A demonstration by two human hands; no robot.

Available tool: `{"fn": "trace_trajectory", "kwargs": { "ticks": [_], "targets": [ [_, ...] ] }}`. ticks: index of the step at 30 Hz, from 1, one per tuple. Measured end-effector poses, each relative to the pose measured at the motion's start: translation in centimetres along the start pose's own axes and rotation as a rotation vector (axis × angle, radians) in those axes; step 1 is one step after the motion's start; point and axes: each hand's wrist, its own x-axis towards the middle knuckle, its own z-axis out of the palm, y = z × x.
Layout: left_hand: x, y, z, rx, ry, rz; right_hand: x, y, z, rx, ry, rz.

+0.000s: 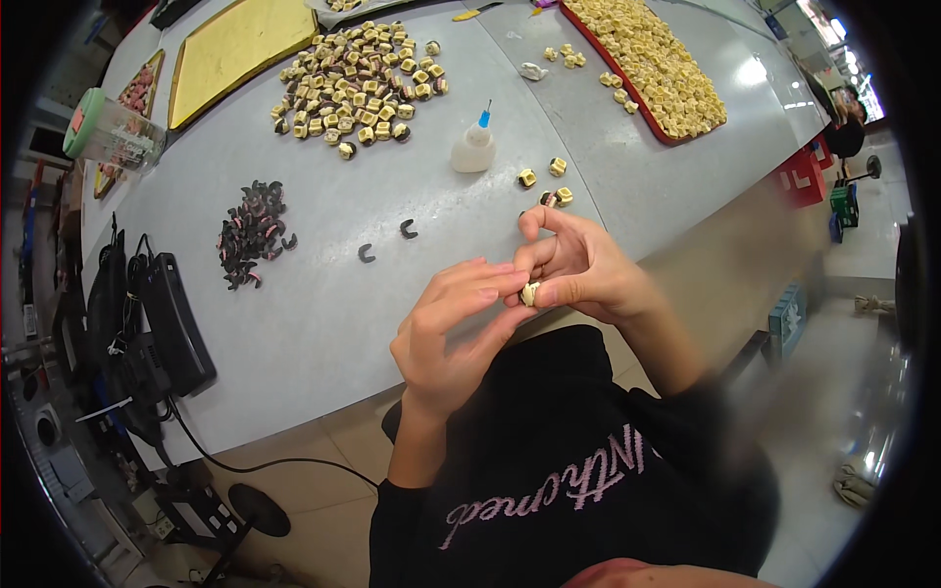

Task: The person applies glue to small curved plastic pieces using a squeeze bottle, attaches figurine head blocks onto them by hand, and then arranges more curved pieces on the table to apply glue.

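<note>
Close to the table's front edge, my two hands meet around a small cream-coloured piece (529, 294) with a dark part at its side. The thumb and fingers of my right hand (588, 269) pinch it, while the fingertips of my left hand (446, 333) press on it from the other side. Fingers cover much of the piece. Two dark C-shaped pieces (408, 229) lie beyond my left hand. Just past my right hand are several cream-and-dark pieces (527, 178). A small translucent squeeze bottle (474, 151) with a blue needle tip stands farther back.
A pile of dark curved pieces (253, 230) lies on the left of the grey table (323, 323). Farther back are a heap of cream-and-dark pieces (363, 78), a yellow tray (240, 54) and a red tray (655, 120) of cream pieces. A green-lidded jar (132, 137) and black power adapter (181, 318) sit left.
</note>
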Motion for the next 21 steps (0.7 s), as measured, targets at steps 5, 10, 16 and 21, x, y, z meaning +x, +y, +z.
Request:
{"fn": "trace_trajectory", "kwargs": {
  "ticks": [5,10,16,21],
  "targets": [
    [0.1,-0.5,0.2,-0.056,-0.053,0.021,-0.4,-0.6,0.4,-0.042,0.045,0.025],
    [-0.2,-0.3,-0.2,-0.025,-0.069,0.028,-0.5,0.0,0.5,-0.017,0.047,0.068],
    [-0.6,-0.1,-0.5,-0.027,-0.079,0.01,-1.0,0.3,0.9,0.02,-0.028,0.086],
    [-0.5,0.2,-0.4,-0.025,-0.087,-0.049,-0.8,0.7,0.6,0.078,-0.058,0.09]
  ]
}}
